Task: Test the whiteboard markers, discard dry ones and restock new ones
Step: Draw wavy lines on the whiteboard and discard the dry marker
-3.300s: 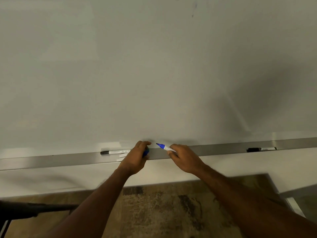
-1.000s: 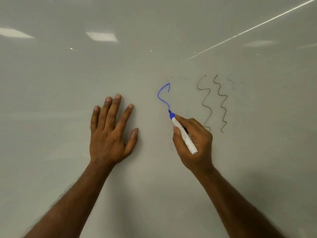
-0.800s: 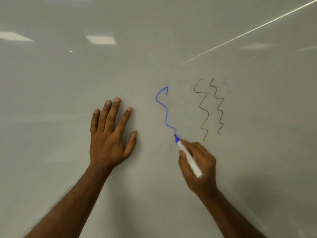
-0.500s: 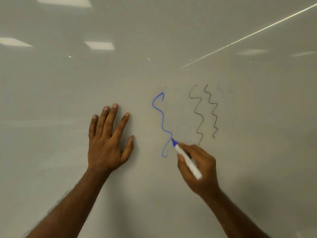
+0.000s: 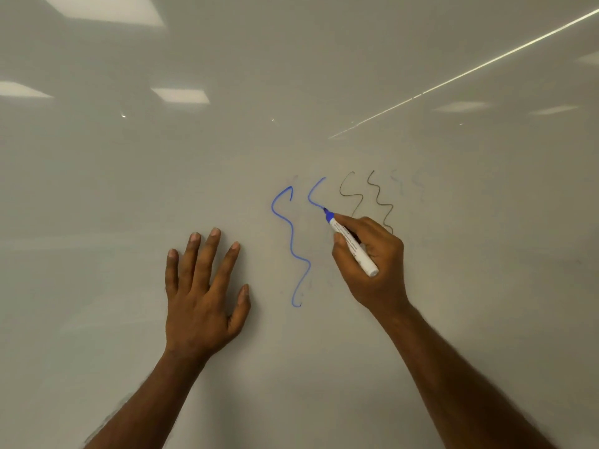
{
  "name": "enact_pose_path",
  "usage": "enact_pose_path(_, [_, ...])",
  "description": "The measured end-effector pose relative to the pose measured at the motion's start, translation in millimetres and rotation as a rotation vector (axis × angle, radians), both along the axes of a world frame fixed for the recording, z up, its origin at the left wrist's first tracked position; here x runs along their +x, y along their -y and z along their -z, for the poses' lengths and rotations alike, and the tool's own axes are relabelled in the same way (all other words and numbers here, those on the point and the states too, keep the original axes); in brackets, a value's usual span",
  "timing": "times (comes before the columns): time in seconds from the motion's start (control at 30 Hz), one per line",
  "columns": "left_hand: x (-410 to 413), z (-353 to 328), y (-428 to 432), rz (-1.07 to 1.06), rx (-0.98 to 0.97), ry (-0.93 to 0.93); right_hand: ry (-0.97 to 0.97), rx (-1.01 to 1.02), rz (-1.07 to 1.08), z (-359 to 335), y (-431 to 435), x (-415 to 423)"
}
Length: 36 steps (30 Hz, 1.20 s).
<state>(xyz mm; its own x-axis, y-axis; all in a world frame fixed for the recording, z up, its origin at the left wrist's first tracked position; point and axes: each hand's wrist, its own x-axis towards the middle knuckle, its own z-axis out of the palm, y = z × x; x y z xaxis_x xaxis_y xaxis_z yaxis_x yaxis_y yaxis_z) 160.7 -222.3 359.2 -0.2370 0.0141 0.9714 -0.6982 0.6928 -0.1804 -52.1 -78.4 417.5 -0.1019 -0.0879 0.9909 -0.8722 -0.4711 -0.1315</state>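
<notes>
The right hand (image 5: 372, 267) grips the blue marker (image 5: 351, 247), its tip up-left touching the whiteboard (image 5: 291, 92) at the end of the 2nd blue stroke (image 5: 311, 197), barrel slanting down-right; the left hand (image 5: 201, 296) rests flat, fingers straight, farther left.

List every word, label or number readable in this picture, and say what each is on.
Marker in the right hand: a strip of dark print along the white barrel, too small and blurred to read.
Whiteboard: no words, only blue wavy lines and dark wavy lines.
Nothing else carries text.
</notes>
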Motion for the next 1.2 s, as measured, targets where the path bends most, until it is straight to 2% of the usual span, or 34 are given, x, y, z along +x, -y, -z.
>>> enact_pose_path(0.13, [-0.8, 5.0, -0.3, 0.005, 0.007, 0.004, -0.070, 0.090, 0.006, 36.7, -7.3, -8.3])
enact_pose_path(0.27, [-1.1, 8.7, 0.0, 0.006, 0.005, 0.001, 0.030, 0.062, 0.031, 62.6, -18.4, -18.4])
enact_pose_path(0.4, [-1.3, 14.0, -0.7, 0.011, 0.019, -0.006, -0.072, 0.213, 0.045, 99.5, -25.0, -12.8])
enact_pose_path(0.7, [-1.7, 39.9, -10.4, 0.044, 0.071, 0.005, 0.171, 0.263, -0.090, 133.8, -47.5, -0.2])
enact_pose_path(1.03, [6.3, 154.7, -41.4, 0.202, 0.212, 0.097, 0.244, 0.405, -0.132, 236.6, -68.3, 25.6])
enact_pose_path(1.2, [6.5, 221.8, -55.9, 0.274, 0.389, 0.154, 0.246, 0.681, -0.131, 282.6, -80.8, 30.0])
